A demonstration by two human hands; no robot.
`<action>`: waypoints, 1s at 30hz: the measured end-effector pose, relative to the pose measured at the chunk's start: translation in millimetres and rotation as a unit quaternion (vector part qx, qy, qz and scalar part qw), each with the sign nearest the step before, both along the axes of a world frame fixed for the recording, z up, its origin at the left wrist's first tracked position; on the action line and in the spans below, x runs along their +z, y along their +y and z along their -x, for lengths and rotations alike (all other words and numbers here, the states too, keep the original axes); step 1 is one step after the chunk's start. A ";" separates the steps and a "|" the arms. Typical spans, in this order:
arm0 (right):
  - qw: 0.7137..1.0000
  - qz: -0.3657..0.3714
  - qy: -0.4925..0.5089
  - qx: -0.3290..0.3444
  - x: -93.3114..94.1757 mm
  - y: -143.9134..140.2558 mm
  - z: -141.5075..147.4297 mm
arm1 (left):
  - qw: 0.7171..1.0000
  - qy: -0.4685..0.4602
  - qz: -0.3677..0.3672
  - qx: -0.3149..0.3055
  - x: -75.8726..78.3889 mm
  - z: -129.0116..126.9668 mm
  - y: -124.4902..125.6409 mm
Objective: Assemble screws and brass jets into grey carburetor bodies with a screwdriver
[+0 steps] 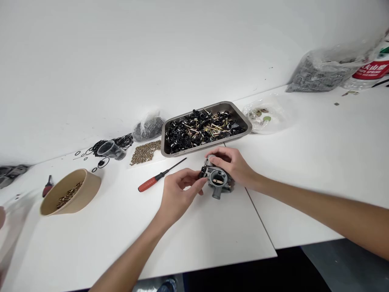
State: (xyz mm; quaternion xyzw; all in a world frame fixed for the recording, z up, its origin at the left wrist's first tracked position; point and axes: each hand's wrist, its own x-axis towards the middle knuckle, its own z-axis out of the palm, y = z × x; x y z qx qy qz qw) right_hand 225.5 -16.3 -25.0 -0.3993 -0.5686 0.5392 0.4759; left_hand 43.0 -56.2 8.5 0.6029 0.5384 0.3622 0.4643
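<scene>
A grey metal carburetor (218,181) with a round bore rests on the white table, near its middle. My right hand (231,164) is closed over its top and right side. My left hand (182,190) pinches at the carburetor's left side, where a small black part (203,172) shows between fingers and body; whether it is fixed to the body I cannot tell. Left of my left hand lies a screwdriver (152,181) with a red and black handle, its tip pointing toward the metal tray (205,150). That tray holds many black parts and brass-coloured screws.
A paper bowl (91,184) with brass parts stands at the left, beside another red-handled tool (48,186). Behind are a clear cup (112,150), black O-rings (124,140), small brass pieces (145,153) and plastic bags (264,117). A seam (261,215) divides the tabletop.
</scene>
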 end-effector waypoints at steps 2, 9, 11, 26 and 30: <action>1.000 0.000 0.003 0.015 0.4 2.2 -0.6 | 0.998 -0.049 0.049 -0.005 1.5 1.0 5.5; 0.999 0.002 -0.016 0.041 1.1 6.1 -3.7 | 0.970 -0.162 0.171 -0.061 -5.4 7.0 15.9; 0.998 -0.003 -0.024 0.053 1.1 7.7 -4.8 | 0.968 -0.177 0.168 -0.064 -7.7 8.4 16.3; 0.996 -0.019 -0.046 0.074 2.4 10.7 -7.7 | 0.978 -0.151 0.098 -0.105 -13.1 11.5 17.8; 0.996 -0.022 -0.042 0.069 3.3 11.3 -7.7 | 0.977 -0.140 0.135 -0.091 -6.6 9.2 14.2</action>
